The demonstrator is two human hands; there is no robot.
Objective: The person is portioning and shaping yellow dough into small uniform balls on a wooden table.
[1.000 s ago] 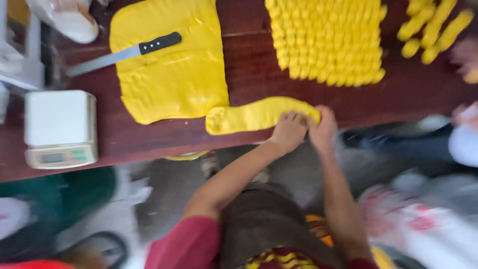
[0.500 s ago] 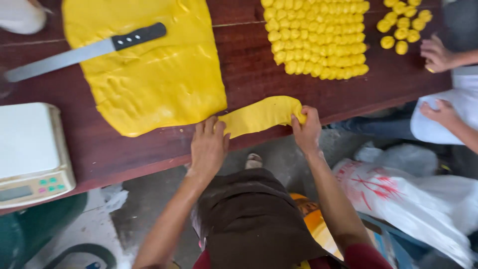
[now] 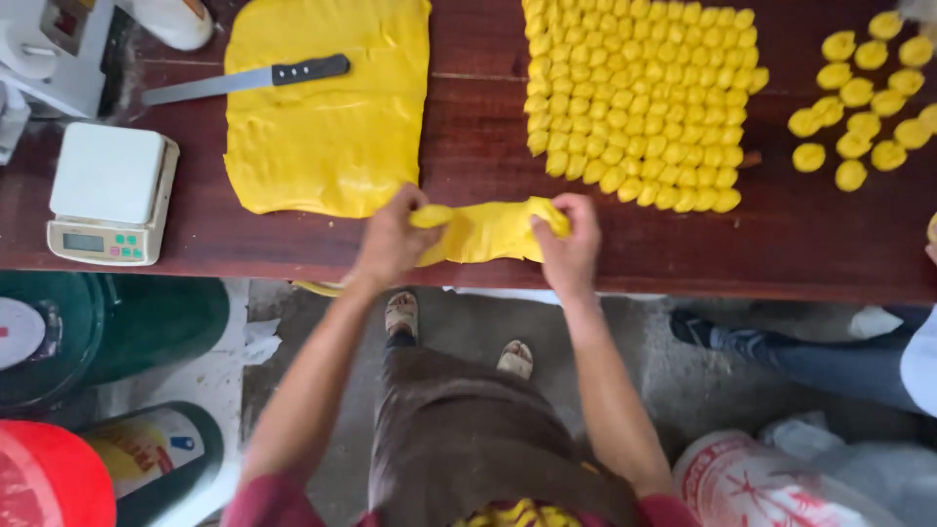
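Both my hands, left (image 3: 390, 239) and right (image 3: 566, 249), now pinch the dough strip (image 3: 488, 232) up off the table (image 3: 293, 249), at 6 o'clock of the dough sheet (image 3: 332, 127).

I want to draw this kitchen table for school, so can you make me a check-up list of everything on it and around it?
Surface: dark red-brown wooden table, worn.
Job's things: folded strip of soft yellow dough near the table's front edge.
Clutter: big flat yellow dough sheet with a long black-handled knife on it; block of small cut yellow dough pieces; round yellow dough balls; white digital kitchen scale.
Hands: left hand and right hand each pinch one end of the strip.
Cables: nothing seen.
Surroundings: grey floor, green bins, white plastic bag, another person's leg.
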